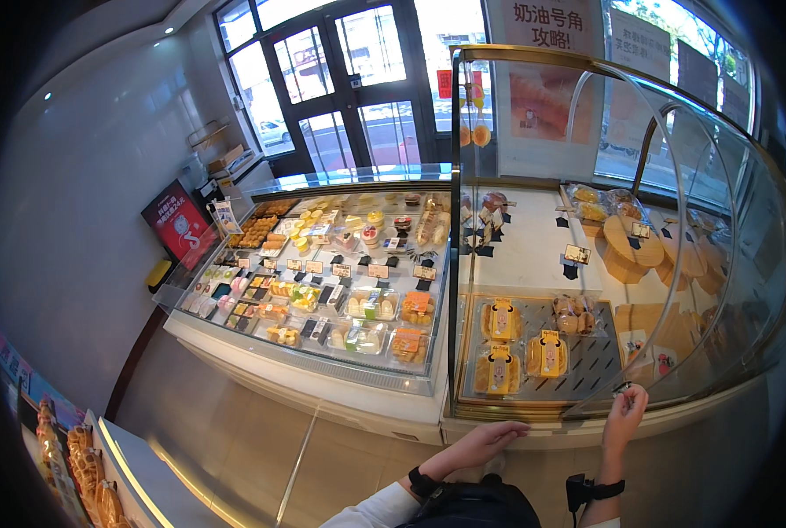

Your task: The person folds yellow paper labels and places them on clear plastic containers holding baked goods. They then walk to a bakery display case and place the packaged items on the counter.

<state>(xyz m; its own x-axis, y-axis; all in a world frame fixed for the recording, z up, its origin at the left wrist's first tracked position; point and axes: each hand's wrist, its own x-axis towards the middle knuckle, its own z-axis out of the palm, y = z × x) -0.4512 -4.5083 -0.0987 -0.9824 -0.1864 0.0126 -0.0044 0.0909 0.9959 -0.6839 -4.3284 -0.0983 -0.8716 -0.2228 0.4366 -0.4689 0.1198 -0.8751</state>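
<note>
Near the brass-edged glass display case [525,410], my left hand [489,441] lies flat at the lower edge, its fingers extended and nothing seen in it. My right hand [627,401] is raised at the case's front, fingers curled around a small dark item [621,388] whose kind I cannot tell. Inside the case, packaged bread with a yellow label [548,355] and a bag of round buns [574,313] lie on a dark slotted tray [591,369]. A round wooden stand [632,249] and a small price sign [578,254] are further back.
Left of this case stands a glass-fronted cake counter [300,350] with boxed pastries and price cards. A red sign [180,221] leans by the wall. Bread [86,462] sits on another counter at the lower left. Glass doors [340,72] are behind.
</note>
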